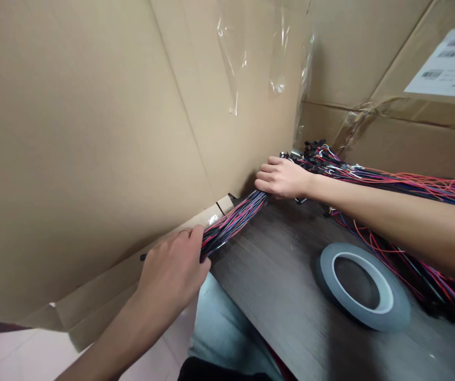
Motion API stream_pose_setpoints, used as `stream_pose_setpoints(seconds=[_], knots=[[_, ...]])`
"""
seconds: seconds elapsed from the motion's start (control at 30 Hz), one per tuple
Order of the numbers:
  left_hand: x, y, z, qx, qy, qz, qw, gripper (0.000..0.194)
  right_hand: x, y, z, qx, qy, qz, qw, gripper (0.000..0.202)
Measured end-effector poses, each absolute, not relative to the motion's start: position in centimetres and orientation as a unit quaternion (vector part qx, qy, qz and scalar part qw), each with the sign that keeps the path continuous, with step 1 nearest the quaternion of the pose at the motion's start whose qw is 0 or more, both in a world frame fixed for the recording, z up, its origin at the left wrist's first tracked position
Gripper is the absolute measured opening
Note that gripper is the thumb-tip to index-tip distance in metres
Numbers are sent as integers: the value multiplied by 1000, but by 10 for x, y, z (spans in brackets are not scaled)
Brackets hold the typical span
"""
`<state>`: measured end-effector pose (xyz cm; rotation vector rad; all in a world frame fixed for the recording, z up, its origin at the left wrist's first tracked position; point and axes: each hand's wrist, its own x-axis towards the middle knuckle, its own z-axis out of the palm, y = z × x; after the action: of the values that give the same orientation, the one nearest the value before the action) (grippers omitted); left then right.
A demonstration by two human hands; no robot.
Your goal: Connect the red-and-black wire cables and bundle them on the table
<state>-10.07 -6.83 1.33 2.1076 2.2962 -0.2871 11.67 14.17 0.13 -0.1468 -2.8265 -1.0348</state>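
A bundle of thin wires (pixel 235 219), mostly black, red, blue and purple, stretches between my two hands. My left hand (pixel 174 264) is closed around its near end, beside the table's edge. Farther off, my right hand (pixel 281 179) wraps round the same bundle near the foot of the cardboard. Small black connectors show just past the right hand's fingers. Behind the right wrist lies a pile of more wires (pixel 402 180) with a cluster of black connectors (pixel 317 153) at its end. What sits inside each fist is hidden.
A roll of grey tape (pixel 326 283) lies flat on the dark table (pixel 283 296). More loose wires (pixel 442 280) lie under my right forearm. A tall cardboard sheet (pixel 104 132) rises on the left, and a taped box (pixel 413 143) with a white label (pixel 449 66) stands behind.
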Motion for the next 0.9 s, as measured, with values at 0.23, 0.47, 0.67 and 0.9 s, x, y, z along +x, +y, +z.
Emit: stream_pose_setpoints(seconds=[0.23, 0.47, 0.67, 0.9], knots=[[-89, -50, 5, 700, 712, -26, -44, 8, 123, 169, 12, -24, -915, -399, 52, 20], [-80, -44, 1, 715, 696, -9, -69, 15, 120, 183, 4, -50, -926, -374, -19, 17], [-91, -58, 4, 727, 682, 11, -74, 37, 121, 172, -1, -75, -933, -349, -51, 15], [-108, -116, -1, 762, 584, 276, -48, 11, 137, 137, 23, -118, -967, -219, -47, 49]])
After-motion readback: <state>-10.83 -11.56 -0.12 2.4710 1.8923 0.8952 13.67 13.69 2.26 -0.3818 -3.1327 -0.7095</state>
